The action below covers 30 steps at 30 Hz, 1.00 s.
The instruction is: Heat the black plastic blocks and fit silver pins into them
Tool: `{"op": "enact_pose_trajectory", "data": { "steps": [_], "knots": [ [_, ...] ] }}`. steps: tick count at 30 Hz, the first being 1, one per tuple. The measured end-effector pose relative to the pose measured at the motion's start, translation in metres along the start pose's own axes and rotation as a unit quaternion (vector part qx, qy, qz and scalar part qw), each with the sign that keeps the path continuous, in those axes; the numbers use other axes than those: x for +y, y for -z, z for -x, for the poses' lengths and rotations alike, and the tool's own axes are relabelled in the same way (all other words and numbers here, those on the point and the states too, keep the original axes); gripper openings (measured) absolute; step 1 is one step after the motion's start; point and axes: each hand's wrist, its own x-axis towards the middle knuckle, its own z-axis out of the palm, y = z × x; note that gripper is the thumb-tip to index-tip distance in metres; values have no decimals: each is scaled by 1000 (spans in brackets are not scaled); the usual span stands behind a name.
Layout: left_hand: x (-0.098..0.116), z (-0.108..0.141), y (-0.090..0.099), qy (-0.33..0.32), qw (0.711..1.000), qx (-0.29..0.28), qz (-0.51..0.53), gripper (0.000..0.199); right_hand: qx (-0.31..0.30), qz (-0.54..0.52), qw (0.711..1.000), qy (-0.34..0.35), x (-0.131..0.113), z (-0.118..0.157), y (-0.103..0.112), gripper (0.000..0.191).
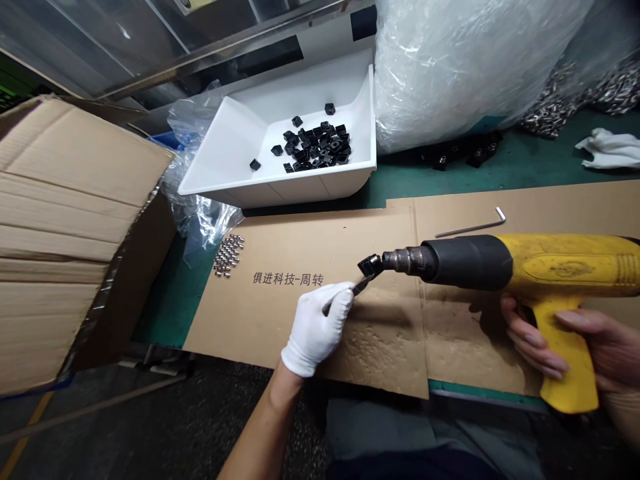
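In a white glove, my left hand (317, 327) is closed on a slim dark strip (362, 285). At the strip's far end sits a small glossy black block (371, 265), right at the nozzle tip of a yellow heat gun (565, 267). My bare right hand (595, 340) grips the gun by its handle, and the nozzle points left at the block. Whether nozzle and block touch, I cannot tell. Beneath both hands lies a cardboard sheet (280, 320) with printed characters. My left fingers hide the near end of the strip.
A white bin (200, 177) holds several black blocks. Small metal cylinders (229, 256) cluster on the cardboard's left. An Allen key (473, 227) lies behind the gun. A cardboard box (75, 233) stands left, a big plastic-wrapped bundle (450, 67) behind, and a white glove (613, 148) far right.
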Motion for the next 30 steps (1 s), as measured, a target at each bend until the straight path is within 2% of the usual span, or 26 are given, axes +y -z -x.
{"op": "enact_pose_trajectory", "data": {
  "steps": [30],
  "knots": [
    [1,0,-2,-17,1000,-2,13,43,11,14,1000,0,-1,0,-2,39]
  ]
}}
